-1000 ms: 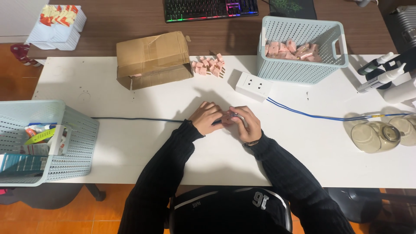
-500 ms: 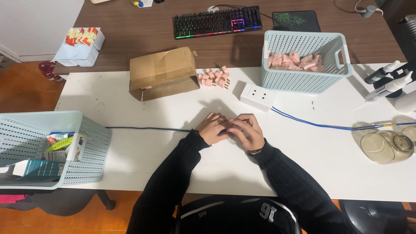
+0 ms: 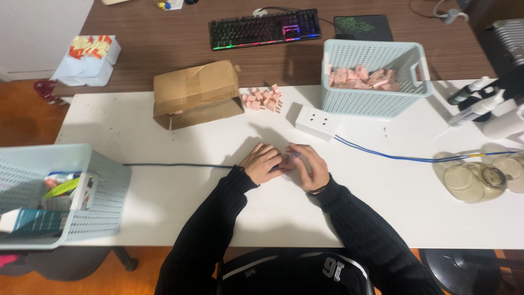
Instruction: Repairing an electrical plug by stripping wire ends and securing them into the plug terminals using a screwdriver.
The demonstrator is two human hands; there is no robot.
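The left hand (image 3: 263, 162) and the right hand (image 3: 308, 165) meet at the middle of the white bench (image 3: 164, 131), fingers curled in close around a small pinkish piece (image 3: 291, 158) pinched between them; only a sliver of it shows, so its exact shape cannot be told. A dark cable (image 3: 174, 165) runs in from the left toward the hands, and a blue cable (image 3: 404, 157) leaves to the right; whether either is joined to the piece is hidden by the fingers.

As a judgement, the work looks to be in its middle: a loose heap of small pink parts (image 3: 263, 98) lies beyond the hands, many more of the same fill the far pale-blue perforated basket (image 3: 371, 101), and the near basket (image 3: 71, 218) at the left holds only mixed packets and boxes.

A white, smooth power strip (image 3: 316, 121) sits just past the hands. A creased cardboard box (image 3: 195, 93) lies on its side, matte and dented. At the right edge are 2 round, glossy clear lids or dishes (image 3: 475, 180). On the brown desk behind rests a backlit keyboard (image 3: 266, 27).
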